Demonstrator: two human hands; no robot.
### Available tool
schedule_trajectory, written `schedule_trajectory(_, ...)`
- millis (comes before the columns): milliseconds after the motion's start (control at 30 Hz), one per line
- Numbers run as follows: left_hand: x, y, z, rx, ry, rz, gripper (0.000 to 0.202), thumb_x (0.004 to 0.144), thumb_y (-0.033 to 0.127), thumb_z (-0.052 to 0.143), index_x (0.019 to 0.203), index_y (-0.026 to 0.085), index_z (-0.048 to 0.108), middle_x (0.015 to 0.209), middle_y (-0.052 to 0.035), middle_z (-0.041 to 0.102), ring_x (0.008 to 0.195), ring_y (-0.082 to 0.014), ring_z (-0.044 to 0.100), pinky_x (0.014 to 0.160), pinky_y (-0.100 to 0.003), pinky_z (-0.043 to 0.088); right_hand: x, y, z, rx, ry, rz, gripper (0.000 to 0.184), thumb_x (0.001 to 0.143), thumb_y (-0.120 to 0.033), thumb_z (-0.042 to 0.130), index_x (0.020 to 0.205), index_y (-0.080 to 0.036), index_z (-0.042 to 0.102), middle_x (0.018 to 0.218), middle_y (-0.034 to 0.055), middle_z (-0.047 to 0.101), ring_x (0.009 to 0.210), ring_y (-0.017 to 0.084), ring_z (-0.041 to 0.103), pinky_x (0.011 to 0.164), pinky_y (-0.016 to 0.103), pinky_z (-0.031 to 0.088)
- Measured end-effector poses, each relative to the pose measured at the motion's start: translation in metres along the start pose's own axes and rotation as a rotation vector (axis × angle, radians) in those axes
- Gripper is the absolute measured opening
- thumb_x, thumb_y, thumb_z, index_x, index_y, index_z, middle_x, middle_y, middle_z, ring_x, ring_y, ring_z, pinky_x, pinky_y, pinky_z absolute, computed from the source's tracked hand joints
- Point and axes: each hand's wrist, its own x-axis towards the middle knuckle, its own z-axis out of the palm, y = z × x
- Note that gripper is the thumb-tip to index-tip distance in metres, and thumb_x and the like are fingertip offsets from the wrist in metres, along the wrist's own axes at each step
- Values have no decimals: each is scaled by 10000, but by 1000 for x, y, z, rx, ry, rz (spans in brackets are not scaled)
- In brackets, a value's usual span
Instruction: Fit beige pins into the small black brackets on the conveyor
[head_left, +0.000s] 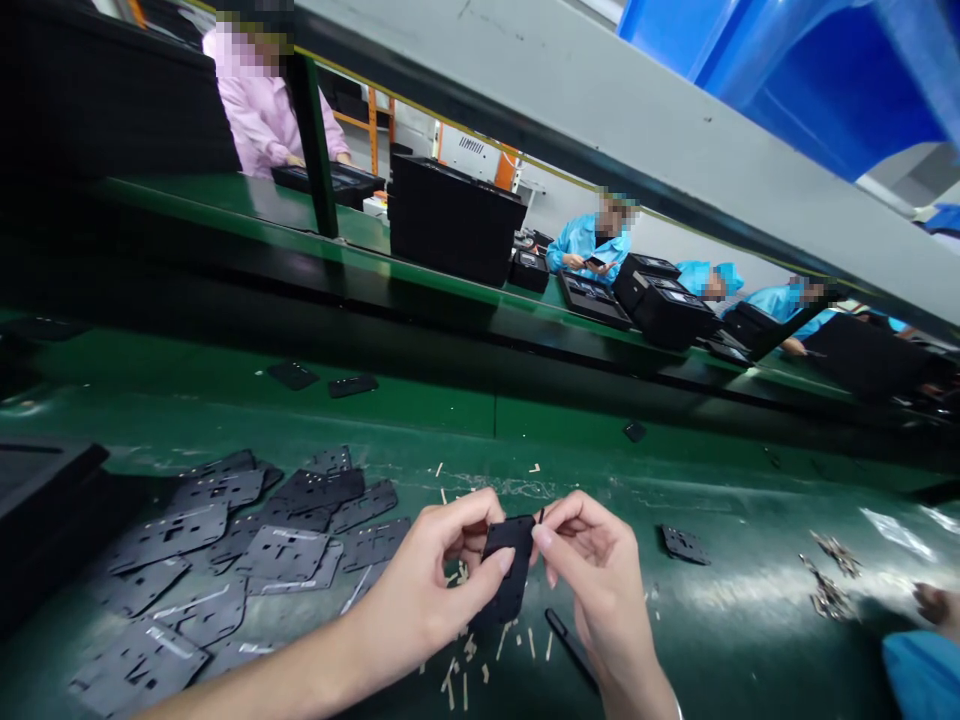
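My left hand [427, 570] and my right hand [592, 575] meet above a green workbench mat [600, 490]. Both pinch a black die-cut foam-like piece [508, 565], the left thumb pressing its face and the right fingers at its upper edge. Just under my right hand lies a thin black strip [570, 648]. Small beige strips [469, 650] are scattered below and around my hands. To the left of my left hand spreads an overlapping pile of black perforated sheets [285, 550]. One similar sheet [684, 544] lies alone to the right of my right hand.
A black tray [45, 480] sits at the far left. Metal scraps [829, 580] lie at right, near a co-worker's hand [934, 605] and blue sleeve [922, 675]. Beyond a grey beam [600, 120], co-workers sit at a green conveyor [315, 240] with black boxes [450, 220].
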Motion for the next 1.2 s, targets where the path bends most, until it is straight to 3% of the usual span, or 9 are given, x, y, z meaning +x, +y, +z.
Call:
schedule_trajectory(333, -3, 1, -2, 210, 15, 91, 187, 846, 254, 469, 674, 187, 444, 624, 14, 450, 574, -122, 411, 536, -222, 343, 1, 1, 0, -62, 29, -8, 115, 753, -250, 665, 687, -173, 611, 659, -1, 612, 534, 103, 561, 434, 192, 408)
schedule_trajectory(567, -3, -1, -4, 233, 6, 110, 167, 873, 237, 447, 717, 178, 456, 646, 27, 408, 594, -113, 393, 554, -215, 316, 6, 3, -3, -72, 61, 82, 142, 681, -295, 740, 689, -162, 690, 553, 0, 630, 471, 106, 559, 422, 203, 402)
schedule_trajectory(767, 2, -1, -7, -94, -27, -23, 209, 866, 324, 514, 741, 165, 458, 693, 19, 477, 647, -114, 457, 589, -211, 359, 5, -1, -6, 22, 32, 75, 201, 725, -317, 710, 881, -192, 717, 645, 19, 671, 493, 94, 563, 404, 181, 360)
schedule_trajectory(900, 6, -4, -7, -292, -54, -63, 213, 846, 308, 571, 741, 156, 463, 697, 17, 529, 658, -106, 501, 608, -205, 386, 4, -3, -6, 105, -18, 71, 159, 774, -333, 663, 788, -178, 696, 635, 17, 651, 500, 73, 535, 402, 156, 330)
schedule_trajectory(1100, 5, -4, -5, -369, -81, -67, 179, 842, 257, 588, 744, 145, 488, 706, 14, 574, 674, -95, 537, 619, -187, 407, 5, -4, -4, 141, -10, 129, 154, 692, -287, 743, 695, -166, 647, 560, -30, 565, 469, 48, 483, 389, 129, 312)
schedule_trajectory(1200, 7, -5, -9, -390, -131, -77, 178, 833, 255, 599, 744, 143, 493, 707, 12, 591, 669, -91, 553, 614, -180, 418, 8, -3, -5, 226, -76, 201, 204, 641, -288, 773, 644, -162, 613, 555, -34, 553, 438, 48, 480, 350, 127, 283)
